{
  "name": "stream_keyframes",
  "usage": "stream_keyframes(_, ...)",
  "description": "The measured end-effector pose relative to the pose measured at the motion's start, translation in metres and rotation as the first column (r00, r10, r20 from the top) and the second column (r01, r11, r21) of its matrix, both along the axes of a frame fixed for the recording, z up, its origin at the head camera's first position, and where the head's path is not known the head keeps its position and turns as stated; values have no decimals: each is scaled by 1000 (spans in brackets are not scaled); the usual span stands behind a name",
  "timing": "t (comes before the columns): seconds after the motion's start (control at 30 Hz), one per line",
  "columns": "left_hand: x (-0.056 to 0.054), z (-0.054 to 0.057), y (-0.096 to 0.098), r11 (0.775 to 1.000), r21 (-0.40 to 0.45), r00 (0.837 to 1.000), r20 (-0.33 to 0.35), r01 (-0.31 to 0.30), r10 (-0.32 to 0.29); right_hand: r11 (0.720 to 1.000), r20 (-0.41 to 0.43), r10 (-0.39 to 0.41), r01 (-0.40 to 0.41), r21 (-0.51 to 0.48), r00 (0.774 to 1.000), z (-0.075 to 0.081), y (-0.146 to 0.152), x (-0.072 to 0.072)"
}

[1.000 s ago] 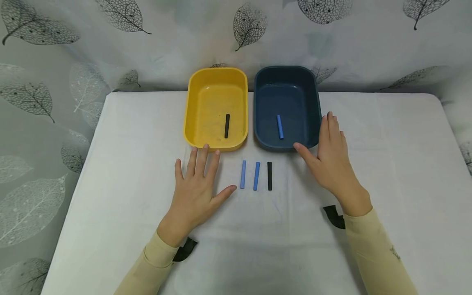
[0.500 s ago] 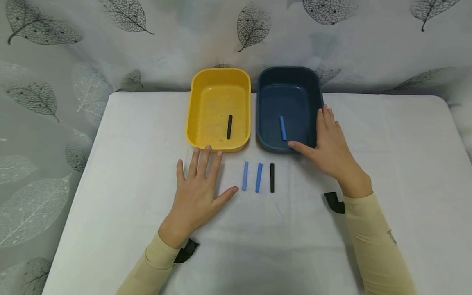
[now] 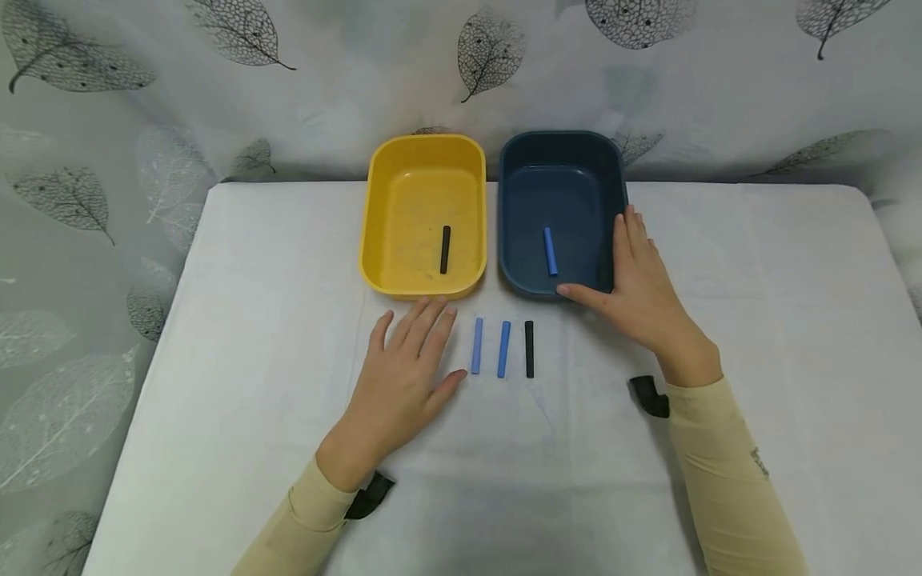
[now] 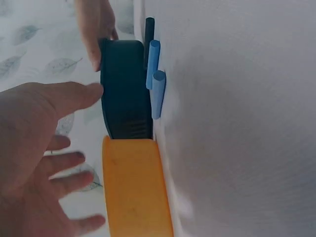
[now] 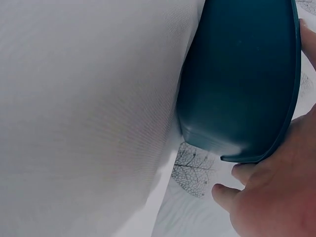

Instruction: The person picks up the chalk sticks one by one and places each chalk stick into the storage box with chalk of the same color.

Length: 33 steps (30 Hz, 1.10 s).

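Left grip (image 3: 394, 384) and right grip (image 3: 643, 300) were both unclenched — neither held a stick. On the white-covered counter (image 3: 266, 320), the leftmost blue stick (image 3: 477, 346), middle blue stick (image 3: 503, 350) and outer black stick (image 3: 529, 350) lay in a row before the yellow tray (image 3: 403, 208) and dark blue tray (image 3: 569, 196). A careless sweep of the left thumb, just beside the leftmost blue stick, could have rolled it into its neighbour. Pressure from the right grip could have shifted the dark blue tray — and the inner blue stick (image 3: 551, 251) with it. The left grip's fingers were parted and slightly bent near the yellow tray, where the inner black stick (image 3: 445, 250) lay; whether they touched its wall, I could not tell. The right grip rested against the dark blue tray's right side, fingers nearly straight, thumb at the near rim.
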<state>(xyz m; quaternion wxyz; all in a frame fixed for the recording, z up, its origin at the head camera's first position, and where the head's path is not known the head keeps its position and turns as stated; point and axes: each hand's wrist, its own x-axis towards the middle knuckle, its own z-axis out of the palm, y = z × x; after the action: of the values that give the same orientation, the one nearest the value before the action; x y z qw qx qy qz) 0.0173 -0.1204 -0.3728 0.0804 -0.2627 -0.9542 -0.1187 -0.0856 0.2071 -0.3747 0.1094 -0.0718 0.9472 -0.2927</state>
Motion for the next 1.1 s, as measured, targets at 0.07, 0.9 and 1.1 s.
stream_keyframes(0.07, -3, 1, 3, 999, 8, 999, 11, 53, -53, 1000, 3, -1, 1, -1, 1000, 0, -1, 0)
stream_keyframes(0.9, -41, -18, 15, 981, 97, 923, 335, 166, -190, 999, 3, -3, 3, 35, 1000, 1, -1, 2)
stream_keyframes(1.1, -42, -20, 15, 980, 113, 921, 339, 162, -192, 999, 11, -3, 3, 34, 1000, 1, -1, 2)
